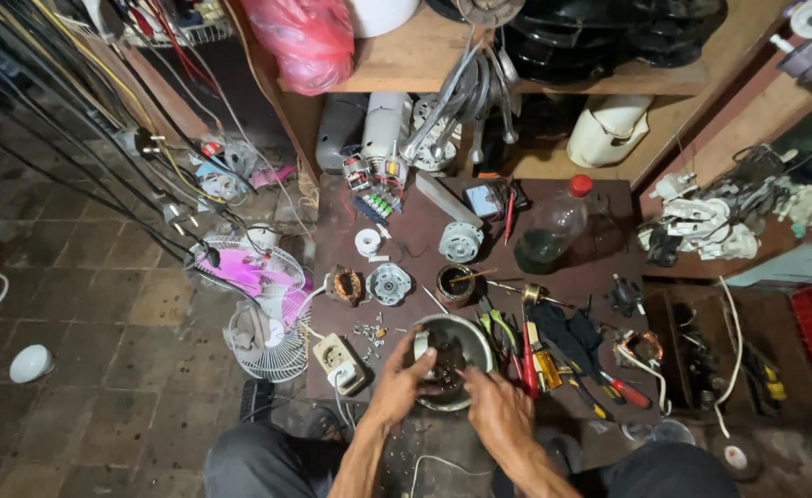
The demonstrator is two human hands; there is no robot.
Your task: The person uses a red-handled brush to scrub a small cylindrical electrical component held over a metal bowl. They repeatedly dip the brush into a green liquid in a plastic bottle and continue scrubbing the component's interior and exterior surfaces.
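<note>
Left hand [404, 376] gripping the near-left rim of a round metal bowl [468, 339], right hand [496, 410] at its near-right rim, fingers curled inside; bowl mouth-up at tabletop's [599, 277] near edge, no long axis.

Red plastic bag [306, 37] on upper shelf.

Head view, steeply down, workbench [609, 267]
</note>
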